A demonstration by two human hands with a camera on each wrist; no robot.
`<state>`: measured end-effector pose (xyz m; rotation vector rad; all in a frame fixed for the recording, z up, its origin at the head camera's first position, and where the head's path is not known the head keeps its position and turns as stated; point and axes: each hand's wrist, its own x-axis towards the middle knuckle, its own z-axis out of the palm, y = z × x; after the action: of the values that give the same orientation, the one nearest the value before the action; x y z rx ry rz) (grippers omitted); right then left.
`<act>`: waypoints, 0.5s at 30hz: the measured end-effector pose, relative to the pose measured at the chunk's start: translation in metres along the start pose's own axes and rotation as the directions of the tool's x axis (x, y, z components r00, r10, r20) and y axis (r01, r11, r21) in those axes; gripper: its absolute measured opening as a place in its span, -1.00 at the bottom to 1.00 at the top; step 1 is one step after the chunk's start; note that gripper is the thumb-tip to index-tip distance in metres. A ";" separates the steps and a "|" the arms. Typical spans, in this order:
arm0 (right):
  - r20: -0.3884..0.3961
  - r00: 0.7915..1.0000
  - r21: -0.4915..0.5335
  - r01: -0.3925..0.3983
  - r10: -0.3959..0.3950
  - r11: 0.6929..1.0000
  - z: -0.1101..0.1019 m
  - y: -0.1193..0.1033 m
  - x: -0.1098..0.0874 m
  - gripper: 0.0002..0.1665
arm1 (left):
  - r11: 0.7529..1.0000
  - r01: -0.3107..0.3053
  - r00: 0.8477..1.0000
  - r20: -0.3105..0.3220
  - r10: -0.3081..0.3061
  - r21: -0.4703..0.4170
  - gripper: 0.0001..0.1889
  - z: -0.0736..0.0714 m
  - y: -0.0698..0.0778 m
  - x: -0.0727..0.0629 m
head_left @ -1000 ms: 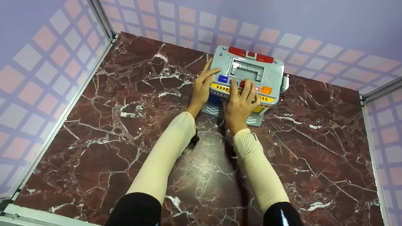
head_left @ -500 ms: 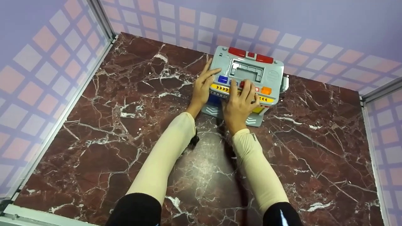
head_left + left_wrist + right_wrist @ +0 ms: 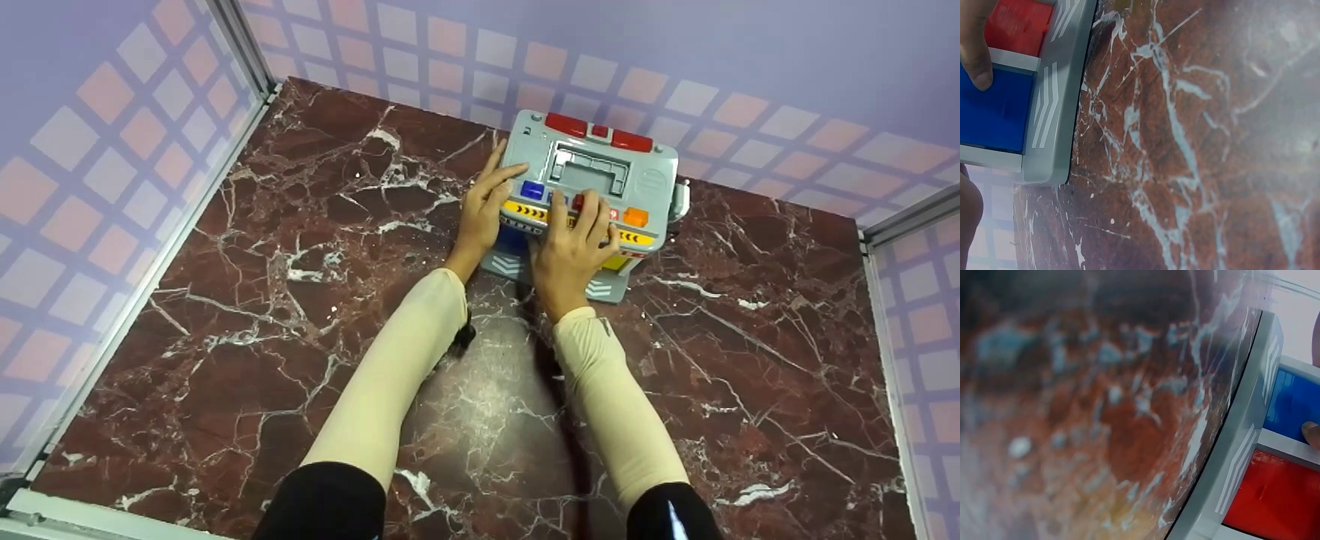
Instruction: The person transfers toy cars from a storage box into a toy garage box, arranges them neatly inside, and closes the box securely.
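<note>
A grey toy garage [image 3: 651, 180] stands against the back wall, with a blue door [image 3: 996, 112] and a red door [image 3: 1275, 495] low on its front. My left hand [image 3: 482, 214] rests along its left side, fingers straight, one fingertip reaching over the top edge. From the front, my right hand [image 3: 571, 259] lays its fingers over the row of coloured keys on top. The right thumb touches the blue door in both wrist views. Beside those fingers show a dark blue key [image 3: 532, 189] and an orange key [image 3: 636, 217]. Other keys are partly hidden under the fingers.
A brown-red marbled tabletop [image 3: 285, 337] spreads around the toy. Patterned walls [image 3: 450, 52] enclose it at the back and sides, with metal rails [image 3: 157, 277] along the edges. A small black object [image 3: 464, 334] shows beside the left forearm. A white handle [image 3: 681, 200] juts from the toy's right side.
</note>
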<state>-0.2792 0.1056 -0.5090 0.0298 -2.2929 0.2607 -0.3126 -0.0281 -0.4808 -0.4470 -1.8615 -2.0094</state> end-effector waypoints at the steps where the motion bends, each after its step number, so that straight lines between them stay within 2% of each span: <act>1: -0.001 1.000 0.000 -0.002 0.002 1.000 0.000 0.000 0.000 -0.23 | 1.000 -0.002 1.000 0.001 0.002 0.002 -0.65 0.000 -0.006 0.000; 7: -0.019 1.000 -0.003 -0.001 0.001 1.000 0.002 0.001 -0.002 -0.32 | 1.000 0.024 1.000 -0.009 -0.024 0.018 -0.64 0.002 -0.040 0.002; 11: 0.003 1.000 0.001 0.015 -0.015 1.000 0.001 0.003 -0.004 -0.22 | 0.999 0.032 0.999 -0.012 -0.032 0.005 -0.64 0.003 -0.027 0.001; 15: 0.067 0.997 0.008 0.035 -0.035 0.999 -0.004 0.006 -0.007 -0.08 | 0.999 0.039 0.999 0.004 -0.039 0.009 -0.65 0.001 -0.012 0.000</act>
<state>-0.2722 0.1118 -0.5121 0.0831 -2.3561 0.2528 -0.3178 -0.0260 -0.4910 -0.4162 -1.8949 -2.0255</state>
